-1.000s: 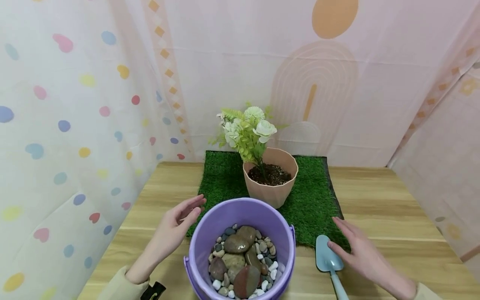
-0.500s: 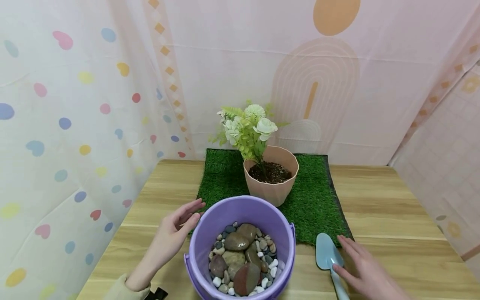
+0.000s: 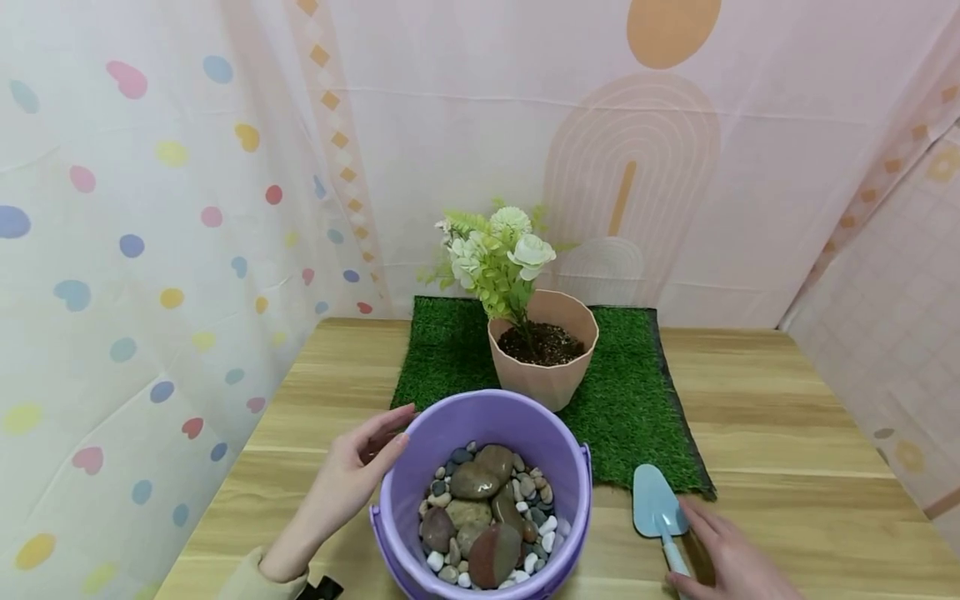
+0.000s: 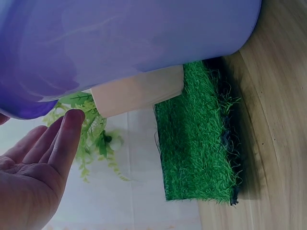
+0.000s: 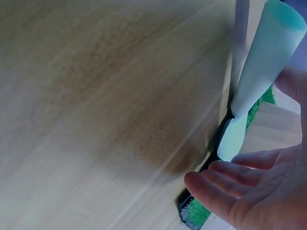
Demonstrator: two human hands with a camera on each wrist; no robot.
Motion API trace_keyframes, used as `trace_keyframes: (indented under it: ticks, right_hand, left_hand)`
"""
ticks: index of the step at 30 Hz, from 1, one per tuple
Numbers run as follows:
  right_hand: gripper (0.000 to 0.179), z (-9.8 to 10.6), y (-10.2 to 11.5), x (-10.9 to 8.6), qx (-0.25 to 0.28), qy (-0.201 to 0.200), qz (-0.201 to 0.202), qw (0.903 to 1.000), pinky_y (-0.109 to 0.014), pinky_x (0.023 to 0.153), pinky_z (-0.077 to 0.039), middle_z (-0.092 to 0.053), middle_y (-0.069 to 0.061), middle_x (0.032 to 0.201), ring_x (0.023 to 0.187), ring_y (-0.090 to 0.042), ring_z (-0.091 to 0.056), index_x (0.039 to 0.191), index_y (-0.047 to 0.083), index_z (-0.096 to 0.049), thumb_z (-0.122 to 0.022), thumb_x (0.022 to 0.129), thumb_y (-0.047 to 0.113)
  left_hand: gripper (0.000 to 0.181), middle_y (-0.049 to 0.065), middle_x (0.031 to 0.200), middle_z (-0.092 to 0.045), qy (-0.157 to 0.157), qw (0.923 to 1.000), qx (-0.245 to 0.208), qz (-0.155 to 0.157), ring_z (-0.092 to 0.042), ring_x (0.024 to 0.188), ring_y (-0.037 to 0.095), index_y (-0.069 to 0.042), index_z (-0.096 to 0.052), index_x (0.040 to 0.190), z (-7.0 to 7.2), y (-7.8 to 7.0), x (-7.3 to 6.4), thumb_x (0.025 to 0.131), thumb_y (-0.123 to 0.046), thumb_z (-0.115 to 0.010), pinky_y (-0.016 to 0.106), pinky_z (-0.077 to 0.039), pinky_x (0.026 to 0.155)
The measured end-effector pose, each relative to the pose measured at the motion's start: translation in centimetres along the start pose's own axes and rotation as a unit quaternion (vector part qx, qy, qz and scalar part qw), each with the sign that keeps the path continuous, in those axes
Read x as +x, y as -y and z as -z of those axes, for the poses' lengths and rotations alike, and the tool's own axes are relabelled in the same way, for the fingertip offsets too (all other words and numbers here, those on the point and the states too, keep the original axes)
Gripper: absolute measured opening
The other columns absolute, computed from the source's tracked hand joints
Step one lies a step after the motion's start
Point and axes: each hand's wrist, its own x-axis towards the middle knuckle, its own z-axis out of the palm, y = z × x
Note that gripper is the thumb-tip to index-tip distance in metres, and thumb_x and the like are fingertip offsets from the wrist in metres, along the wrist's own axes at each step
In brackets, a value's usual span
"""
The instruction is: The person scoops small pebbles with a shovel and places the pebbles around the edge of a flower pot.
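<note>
A purple bucket (image 3: 491, 421) holding large wet stones (image 3: 474, 481) and small pebbles stands at the front centre. My left hand (image 3: 348, 467) is at its left side, thumb by the rim and fingers extended; whether it touches cannot be told. In the left wrist view the straight fingers (image 4: 67, 139) lie beside the bucket wall (image 4: 144, 38). To the right lies a light blue garden trowel (image 3: 654, 504). My right hand (image 3: 738, 558) hovers beside it, thumb near the handle. The right wrist view shows that handle (image 5: 271, 52) between thumb and loosely extended fingers, not gripped.
Behind the bucket, a pink flowerpot (image 3: 543, 385) with dark soil and white flowers (image 3: 487, 258) stands on a green artificial grass mat (image 3: 626, 425). The wooden table (image 3: 757, 400) ends at patterned curtains (image 3: 187, 208) on the left, back and right.
My right hand has moved down along the trowel towards its handle. My left hand has moved slightly closer to the bucket rim. Bucket, trowel and pot have stayed in place.
</note>
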Motion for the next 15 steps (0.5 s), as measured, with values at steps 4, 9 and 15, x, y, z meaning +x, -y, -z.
trace_keyframes:
  ticks: [4, 9, 15]
  right_hand:
    - [0.099, -0.06, -0.02, -0.05, 0.023, 0.037, -0.033, 0.9985, -0.06, 0.097, -0.06, -0.063, -0.029, 0.14, 0.123, -0.045, -0.065, 0.148, -0.009, -0.051, -0.083, 0.083, 0.057]
    - [0.083, 0.19, -0.05, 0.1, 0.039, 0.064, -0.04, 0.9964, -0.059, 0.093, -0.061, -0.066, -0.027, 0.133, 0.117, -0.043, -0.068, 0.138, -0.009, -0.061, -0.083, 0.085, 0.051]
    - [0.049, 0.34, -0.05, -0.14, 0.034, 0.046, -0.04, 0.9976, -0.026, 0.066, -0.053, -0.068, -0.002, 0.109, 0.085, -0.007, -0.06, 0.117, 0.004, -0.074, -0.083, 0.087, 0.043]
  left_hand:
    - [0.042, 0.025, 0.14, -0.068, 0.001, 0.9999, -0.01, 0.003, -0.068, 0.108, -0.009, 0.003, -0.059, 0.144, -0.25, 0.05, -0.04, 0.106, -0.015, -0.062, 0.018, -0.061, 0.093]
    - [0.041, 0.026, 0.134, -0.071, 0.011, 0.9996, -0.025, 0.005, -0.07, 0.105, -0.006, 0.003, -0.06, 0.144, -0.41, 0.04, -0.01, 0.107, -0.015, -0.06, 0.019, -0.063, 0.09]
    - [0.041, 0.026, 0.133, -0.071, 0.017, 0.999, -0.037, 0.017, -0.072, 0.102, -0.003, 0.002, -0.059, 0.145, -0.43, -0.17, 0.03, 0.108, -0.016, -0.058, 0.021, -0.064, 0.086]
